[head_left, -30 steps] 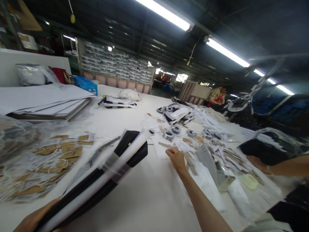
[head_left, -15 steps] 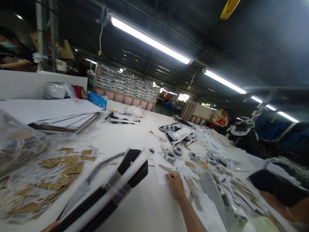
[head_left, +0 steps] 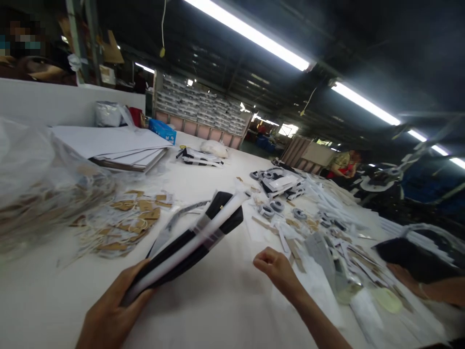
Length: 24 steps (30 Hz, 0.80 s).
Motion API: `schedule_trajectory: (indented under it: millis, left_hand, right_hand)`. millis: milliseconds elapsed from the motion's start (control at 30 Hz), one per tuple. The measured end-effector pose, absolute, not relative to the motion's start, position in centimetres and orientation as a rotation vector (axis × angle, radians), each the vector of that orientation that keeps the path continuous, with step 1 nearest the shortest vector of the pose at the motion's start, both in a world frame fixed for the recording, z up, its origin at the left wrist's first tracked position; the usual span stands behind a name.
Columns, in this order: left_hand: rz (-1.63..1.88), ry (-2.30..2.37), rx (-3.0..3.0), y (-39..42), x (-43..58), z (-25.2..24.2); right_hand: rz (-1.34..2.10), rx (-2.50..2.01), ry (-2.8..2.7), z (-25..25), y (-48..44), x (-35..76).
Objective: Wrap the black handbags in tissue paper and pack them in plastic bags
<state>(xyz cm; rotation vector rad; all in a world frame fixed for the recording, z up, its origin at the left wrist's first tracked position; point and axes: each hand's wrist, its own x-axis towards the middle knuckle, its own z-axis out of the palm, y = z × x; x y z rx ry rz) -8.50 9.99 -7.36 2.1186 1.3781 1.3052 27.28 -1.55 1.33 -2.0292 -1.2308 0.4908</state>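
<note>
My left hand grips the near end of a long black bag, its fingers and thumb wrapped around the sides. A white padding strip runs along the bag, and clear tape bands it. The bag's grey wrapped handle loops out on its left side. The far end of the bag points up and away over the white table. To the right, my right hand is closed with curled fingers, apart from the bag. Whatever its fingers hold, if anything, is hidden.
Brown cardboard tags with strings lie left, beside a clear plastic bag. White boards are stacked behind. Grey rolled rings and paper strips spread on the right. A co-worker's hand is beside another black bag.
The view has shifted, bringing more of my left hand and the near end of the bag into sight. My right hand has drawn back from the paper strips toward me.
</note>
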Motion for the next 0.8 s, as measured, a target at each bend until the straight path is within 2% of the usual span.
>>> schedule_trajectory:
  millis: [233, 333, 467, 600, 800]
  left_hand:
    - [1.261, 1.327, 2.066, 9.7, -8.4, -5.9]
    - [1.272, 1.308, 2.064, 9.5, -8.2, -5.6]
    - [1.311, 1.276, 2.083, 9.3, -8.3, -5.6]
    - [1.358, 1.164, 2.193, 9.3, -7.9, -5.4]
    - [1.384, 0.712, 2.726, 9.0, -4.5, -5.3]
  right_hand:
    - [1.000, -2.058, -1.397, 1.4, -7.8, 21.2]
    - [0.747, -2.085, -1.510, 0.8, -7.2, 22.1]
    - [0.246, -2.201, -1.798, -3.4, -4.7, 21.4]
    - [0.131, -2.049, -2.137, -6.6, -2.8, 18.0]
    - [0.003, -1.700, -2.224, -5.9, -4.0, 15.2]
